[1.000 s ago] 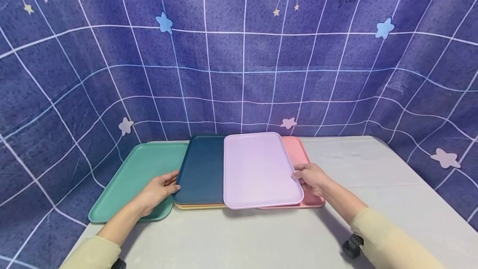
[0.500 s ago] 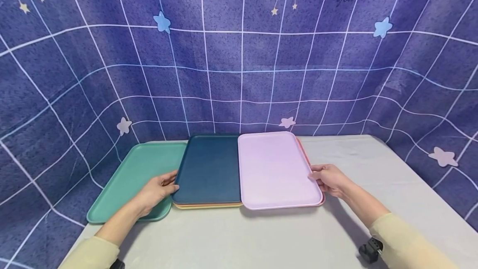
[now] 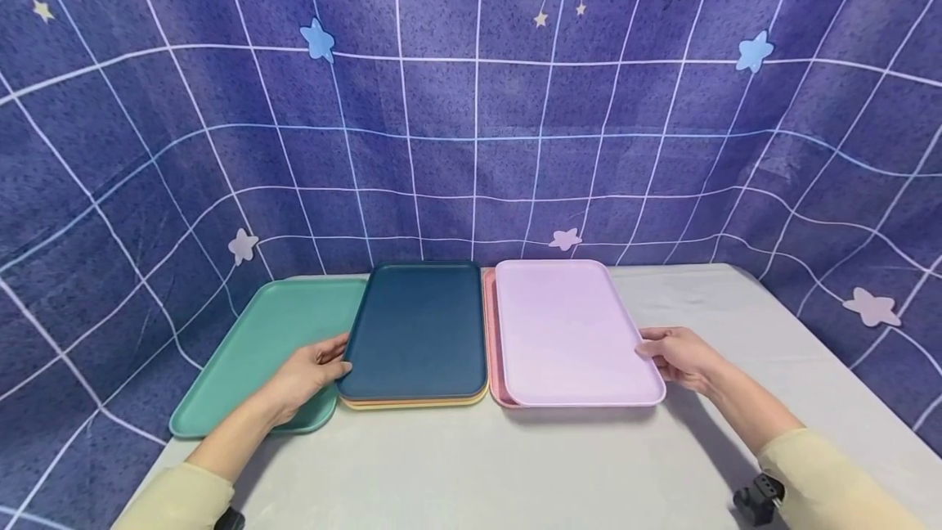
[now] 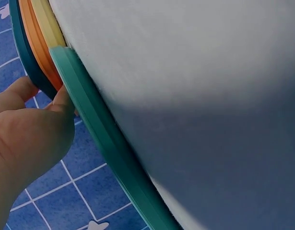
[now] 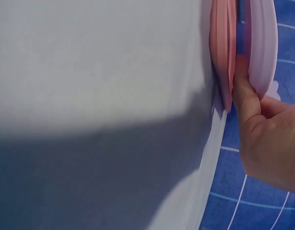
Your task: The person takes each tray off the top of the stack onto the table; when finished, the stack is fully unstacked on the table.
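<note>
My right hand [image 3: 680, 357] pinches the right edge of a lavender tray [image 3: 577, 334]. In the right wrist view a finger is under the lavender tray's rim [image 5: 263, 48], and a gap separates that rim from the pink trays [image 5: 223, 52] below. My left hand [image 3: 309, 373] touches the left edge of a navy tray [image 3: 415, 330] with thumb and fingertips. That tray tops a stack with an orange tray [image 4: 39, 45] and a yellow tray [image 4: 49, 24] beneath, seen edge-on in the left wrist view.
A green tray [image 3: 275, 342] lies at the left, partly under my left forearm and beside the navy stack. The white-covered table [image 3: 456, 464] ends at a blue checked curtain [image 3: 471, 162] with stars and clouds. A black wrist device [image 3: 760, 499] sits on the right forearm.
My right hand has moved the lavender tray rightward, off the navy tray and over the pink trays, whose left edge now shows. My left hand stays at the navy stack.
</note>
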The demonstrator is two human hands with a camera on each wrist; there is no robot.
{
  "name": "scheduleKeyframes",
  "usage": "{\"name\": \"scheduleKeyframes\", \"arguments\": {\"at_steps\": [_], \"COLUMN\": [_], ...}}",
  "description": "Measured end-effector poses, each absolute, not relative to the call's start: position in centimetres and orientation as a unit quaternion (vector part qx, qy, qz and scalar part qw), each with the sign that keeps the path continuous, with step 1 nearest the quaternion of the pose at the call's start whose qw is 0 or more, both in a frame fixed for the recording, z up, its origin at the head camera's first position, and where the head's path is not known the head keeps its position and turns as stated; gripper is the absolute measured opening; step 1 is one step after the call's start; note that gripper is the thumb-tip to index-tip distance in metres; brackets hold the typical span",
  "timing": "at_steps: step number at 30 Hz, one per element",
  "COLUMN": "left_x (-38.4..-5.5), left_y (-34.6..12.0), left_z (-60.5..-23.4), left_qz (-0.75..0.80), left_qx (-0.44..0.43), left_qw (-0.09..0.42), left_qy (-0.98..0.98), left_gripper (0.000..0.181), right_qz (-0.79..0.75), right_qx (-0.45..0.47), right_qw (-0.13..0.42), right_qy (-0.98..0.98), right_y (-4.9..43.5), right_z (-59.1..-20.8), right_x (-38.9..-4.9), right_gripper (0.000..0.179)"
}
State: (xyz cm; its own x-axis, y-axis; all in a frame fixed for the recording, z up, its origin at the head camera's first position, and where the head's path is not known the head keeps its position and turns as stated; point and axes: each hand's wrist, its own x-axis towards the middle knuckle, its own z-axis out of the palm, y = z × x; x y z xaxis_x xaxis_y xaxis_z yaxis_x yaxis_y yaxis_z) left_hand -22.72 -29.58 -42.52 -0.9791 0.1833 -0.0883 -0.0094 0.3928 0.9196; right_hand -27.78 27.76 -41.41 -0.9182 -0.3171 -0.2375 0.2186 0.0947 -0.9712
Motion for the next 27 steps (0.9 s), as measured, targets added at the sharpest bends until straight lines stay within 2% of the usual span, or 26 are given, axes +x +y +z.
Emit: {"name": "scheduleKeyframes", "arguments": {"at_steps": [27], "left_x": [-22.6], "left_y": [-29.5], "left_z": [-42.1], "left_qz": [0.553], "left_qx": [0.051], "left_qw": [0.088], "left_qy": [0.827], "left_gripper": [0.067], "right_qz": [-0.659], "right_qx": [-0.013], "right_qw": [0.204], "right_qy": [0.724], "right_y": [35.6], "right_z": [-42.6], "right_x": [-28.0], "right_gripper": [0.063]}}
